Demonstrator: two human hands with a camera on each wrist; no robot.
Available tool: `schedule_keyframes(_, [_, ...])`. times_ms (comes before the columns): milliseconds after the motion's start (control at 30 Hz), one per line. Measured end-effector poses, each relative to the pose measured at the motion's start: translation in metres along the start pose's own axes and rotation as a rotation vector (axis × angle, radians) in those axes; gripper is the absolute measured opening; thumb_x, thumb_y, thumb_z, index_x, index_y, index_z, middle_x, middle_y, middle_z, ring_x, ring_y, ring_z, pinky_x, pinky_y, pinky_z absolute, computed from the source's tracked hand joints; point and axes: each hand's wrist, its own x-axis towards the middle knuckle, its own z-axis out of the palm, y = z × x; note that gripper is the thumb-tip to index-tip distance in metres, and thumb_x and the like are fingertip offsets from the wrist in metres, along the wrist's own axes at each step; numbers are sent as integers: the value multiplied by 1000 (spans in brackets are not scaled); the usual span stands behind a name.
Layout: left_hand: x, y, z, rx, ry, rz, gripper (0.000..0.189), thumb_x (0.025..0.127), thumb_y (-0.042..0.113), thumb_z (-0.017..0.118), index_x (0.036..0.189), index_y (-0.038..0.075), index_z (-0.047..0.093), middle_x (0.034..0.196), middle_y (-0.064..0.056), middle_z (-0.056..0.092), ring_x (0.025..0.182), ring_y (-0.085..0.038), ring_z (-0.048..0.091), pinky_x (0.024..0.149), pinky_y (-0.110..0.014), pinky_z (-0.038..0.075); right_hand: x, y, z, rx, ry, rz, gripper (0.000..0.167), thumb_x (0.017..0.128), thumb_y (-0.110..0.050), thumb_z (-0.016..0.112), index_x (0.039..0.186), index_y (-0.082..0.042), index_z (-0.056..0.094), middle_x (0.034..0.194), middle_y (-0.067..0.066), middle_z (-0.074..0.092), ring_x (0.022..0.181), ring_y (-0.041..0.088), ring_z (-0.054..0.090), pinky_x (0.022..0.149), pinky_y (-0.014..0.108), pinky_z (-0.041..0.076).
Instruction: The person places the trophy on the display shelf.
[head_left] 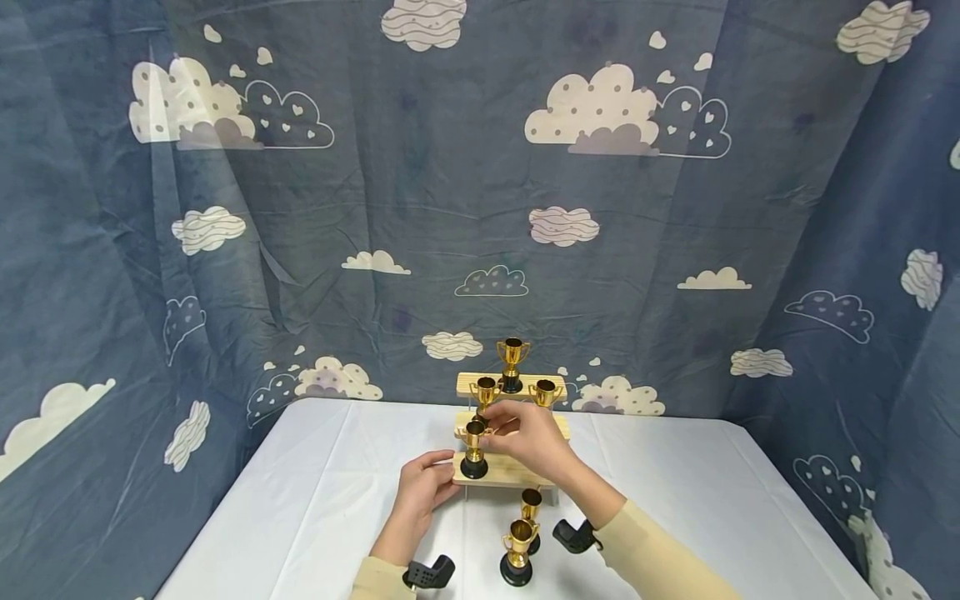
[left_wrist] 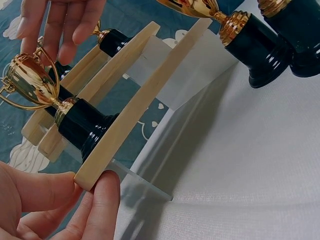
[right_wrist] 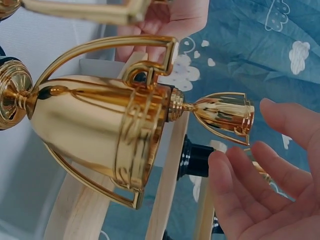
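Observation:
A three-tier stand with pale wooden boards (head_left: 510, 472) holds several gold trophy cups on black bases. My left hand (head_left: 424, 492) pinches the left end of the lowest board between thumb and fingers, as the left wrist view shows. Just above that grip, a trophy (left_wrist: 75, 107) stands on the lowest board near its left end. My right hand (head_left: 527, 435) reaches over the stand, with its fingers loosely bent and parted beside the lowest trophy (head_left: 474, 450). In the right wrist view, a gap shows between the thumb (right_wrist: 285, 117) and a small trophy cup (right_wrist: 225, 116).
Another trophy (head_left: 512, 360) tops the stand, and two more, a left one (head_left: 485, 390) and a right one (head_left: 545, 392), occupy the middle tier. Two trophies, a front one (head_left: 517, 550) and one behind (head_left: 531, 504), stand on the white tablecloth (head_left: 337, 492) before the stand. A cloud-patterned curtain (head_left: 450, 192) hangs behind.

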Motion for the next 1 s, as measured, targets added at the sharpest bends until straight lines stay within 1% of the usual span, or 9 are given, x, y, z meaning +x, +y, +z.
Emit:
schedule_keyframes(167, [1,0,0,-7,-2,7,38,89,-5,61,127,-10,61,108,-19,69,86,-22,71,78,-36,61,-6,-2,-4,5,11,15,35,82,-24,85,113,-15,73,105,3,72,90,16,69,77,36,57])
schedule_keyframes(400, [-1,0,0,1,-1,13,39,89,-6,61,127,-10,61,110,-20,69,85,-21,71,78,-37,61,-10,-1,-10,11,31,28,39,81,-27,86,115,-14,73,99,-1,73,89,16,69,75,34,57])
schedule_keyframes(567, [-1,-1,0,-3,1,6,38,89,-6,61,127,-9,62,108,-19,69,85,-21,71,78,-37,61,-14,1,-12,14,33,32,42,81,-33,85,116,-13,73,105,2,73,90,17,69,77,35,57])
schedule_keyframes(667, [-1,-1,1,-2,4,1,38,89,-5,61,127,-9,62,108,-19,69,85,-21,71,78,-36,61,-17,2,-13,19,37,41,44,80,-36,85,115,-13,73,106,-1,72,91,17,69,77,34,57])
schedule_keyframes(767, [-1,-1,1,1,5,1,38,89,-5,61,127,-9,61,109,-19,69,85,-21,71,77,-36,61,-20,2,-14,20,45,50,43,81,-34,85,115,-13,73,105,-4,71,91,17,69,76,34,57])
schedule_keyframes(1000, [-2,0,1,3,7,0,40,90,-5,61,129,-10,59,111,-20,68,85,-21,71,76,-36,61,-25,4,-18,21,63,61,33,82,-29,85,111,-21,73,103,-4,71,90,16,69,77,33,57])
